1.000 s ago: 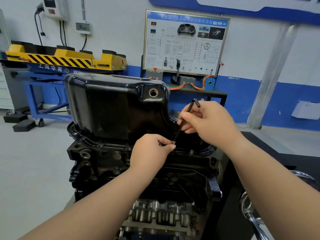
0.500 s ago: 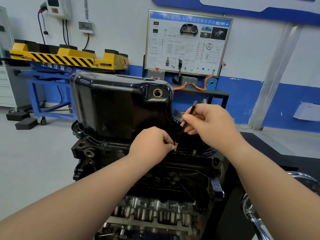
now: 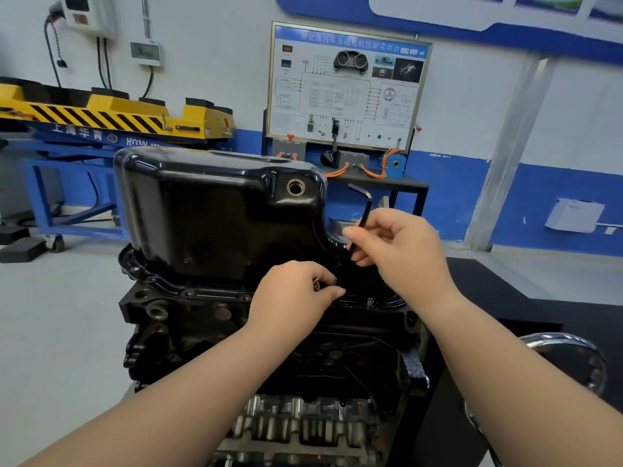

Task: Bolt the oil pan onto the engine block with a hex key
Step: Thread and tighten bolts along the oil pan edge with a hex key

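**A:** Head view: the right hand [image 3: 401,251] pinches the long shaft of the hex key [image 3: 362,217], short arm up. The left hand [image 3: 296,291] sits just below and left of it, fingertips closed around a small bolt [image 3: 316,284] at the flange of the oil pan [image 3: 219,210], which rests on the engine block [image 3: 188,318].

**B:** What could go wrong here?

**A:** As a judgement: if the key tip is not fully seated in the bolt head, turning may make it slip out or round the socket. If the bolt enters the hole tilted, it may cross-thread. A loose pinch could also drop the bolt into the block below the hands.

**B:** What is hard to make out?

**A:** The key's lower end disappears against the black pan, just right of the left fingertips, so whether it touches the bolt cannot be told. The hole itself is covered by the left hand. Another bolt [image 3: 370,301] stands below the right hand; how deep it sits is unclear.
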{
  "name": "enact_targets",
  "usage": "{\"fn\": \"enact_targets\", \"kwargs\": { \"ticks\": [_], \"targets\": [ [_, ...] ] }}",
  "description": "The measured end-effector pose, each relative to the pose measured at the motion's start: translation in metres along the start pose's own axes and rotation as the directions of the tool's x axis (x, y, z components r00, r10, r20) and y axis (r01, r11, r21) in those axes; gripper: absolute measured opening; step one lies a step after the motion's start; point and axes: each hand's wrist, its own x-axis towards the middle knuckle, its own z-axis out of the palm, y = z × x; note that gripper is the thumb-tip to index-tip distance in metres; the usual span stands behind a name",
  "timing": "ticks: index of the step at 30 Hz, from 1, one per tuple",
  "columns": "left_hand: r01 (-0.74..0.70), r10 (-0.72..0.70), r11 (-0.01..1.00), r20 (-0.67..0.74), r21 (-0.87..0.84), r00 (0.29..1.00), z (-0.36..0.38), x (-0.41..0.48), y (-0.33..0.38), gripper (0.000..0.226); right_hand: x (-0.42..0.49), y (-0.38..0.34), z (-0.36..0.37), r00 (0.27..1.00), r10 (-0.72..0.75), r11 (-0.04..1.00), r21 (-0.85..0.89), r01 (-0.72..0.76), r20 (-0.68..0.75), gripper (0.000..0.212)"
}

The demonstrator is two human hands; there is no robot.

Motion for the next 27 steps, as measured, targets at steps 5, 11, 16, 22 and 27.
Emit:
{"fn": "enact_targets", "kwargs": {
  "ticks": [5, 11, 16, 22, 27],
  "targets": [
    [0.006, -0.011, 0.997, -0.064, -0.077, 0.998, 0.004, -0.001, -0.003, 0.013, 0.000, 0.000, 0.005, 0.998, -0.008, 0.999, -0.047, 0.006, -0.057, 0.024],
    [0.006, -0.014, 0.996, -0.092, -0.086, 0.996, 0.006, 0.001, -0.003, 0.008, -0.001, -0.005, 0.009, 1.000, 0.012, 1.000, 0.010, -0.012, 0.025, 0.012],
    [0.011, -0.019, 0.995, -0.077, -0.096, 0.997, 0.005, 0.002, -0.005, 0.008, -0.005, -0.008, 0.005, 0.982, 0.034, 0.990, 0.126, -0.058, 0.188, 0.023],
    [0.015, -0.023, 0.993, -0.067, -0.114, 0.997, 0.005, 0.002, -0.006, 0.009, -0.007, -0.007, 0.006, 0.984, 0.075, 0.981, 0.164, -0.102, 0.163, 0.026],
    [0.015, -0.023, 0.992, -0.062, -0.124, 0.998, 0.004, 0.002, -0.006, 0.010, -0.011, -0.003, 0.012, 0.995, 0.074, 0.983, 0.165, -0.084, 0.066, 0.012]
  ]
}}
